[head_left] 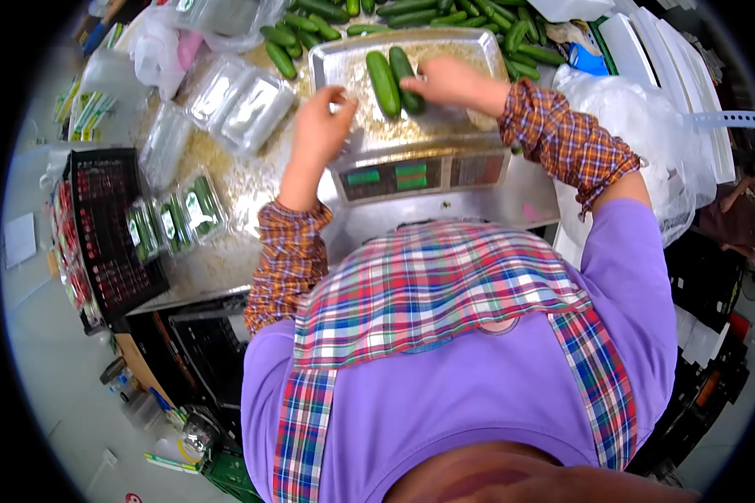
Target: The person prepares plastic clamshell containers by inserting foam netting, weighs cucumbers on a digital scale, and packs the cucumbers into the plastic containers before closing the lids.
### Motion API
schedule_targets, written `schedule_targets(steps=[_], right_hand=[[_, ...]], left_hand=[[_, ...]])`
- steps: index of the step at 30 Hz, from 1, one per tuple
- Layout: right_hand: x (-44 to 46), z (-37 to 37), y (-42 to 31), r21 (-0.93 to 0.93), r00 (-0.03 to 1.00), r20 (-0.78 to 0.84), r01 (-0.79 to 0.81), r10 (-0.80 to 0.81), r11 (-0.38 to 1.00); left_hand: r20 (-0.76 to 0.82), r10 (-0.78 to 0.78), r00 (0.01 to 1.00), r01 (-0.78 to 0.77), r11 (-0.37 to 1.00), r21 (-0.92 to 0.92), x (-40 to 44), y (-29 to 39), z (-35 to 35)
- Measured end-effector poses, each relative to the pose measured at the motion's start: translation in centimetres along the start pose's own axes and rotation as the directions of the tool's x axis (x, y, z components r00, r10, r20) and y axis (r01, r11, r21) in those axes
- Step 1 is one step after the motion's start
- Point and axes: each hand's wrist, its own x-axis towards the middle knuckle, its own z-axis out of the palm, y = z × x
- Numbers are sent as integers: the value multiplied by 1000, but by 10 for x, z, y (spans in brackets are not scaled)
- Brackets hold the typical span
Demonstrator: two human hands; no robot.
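Note:
Two green cucumbers lie side by side on the metal tray of a scale (335, 63), the left cucumber (383, 84) and the right cucumber (406, 80). My right hand (446, 81) comes in from the right, its fingertips at the right cucumber's side, thumb and fingers close together. Over the tray's left edge, apart from the cucumbers, is my left hand (322, 126), its fingers curled with a gap between thumb and forefinger and nothing visible in it. Below the tray the scale's display (411, 174) shows green digits.
Loose cucumbers (411, 10) are heaped behind the scale. Clear plastic trays (242, 102) lie at the left, with packed cucumbers (176, 216) nearer the front. A black crate (113, 235) stands at the left edge. White plastic bags (637, 126) and foam boxes (675, 92) are at the right.

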Motion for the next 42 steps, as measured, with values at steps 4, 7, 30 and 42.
schedule_targets(steps=[4,7,30,42], right_hand=[[-5,-9,-6,-84,997,1,-71,71,994],[-14,-12,-8,-79,998,-41,-55,52,995],[-14,33,9,-164,936,-331,-187,125,969],[60,-24,90,923,955,26,-136,296,360]], left_hand=[[-90,-68,994,57,992,-113,-20,-8,-48],[-132,-132,982,110,980,-166,-40,1,-73],[79,-42,996,54,985,-162,-45,-10,-34],[99,-168,981,183,966,-183,-23,14,-15]])
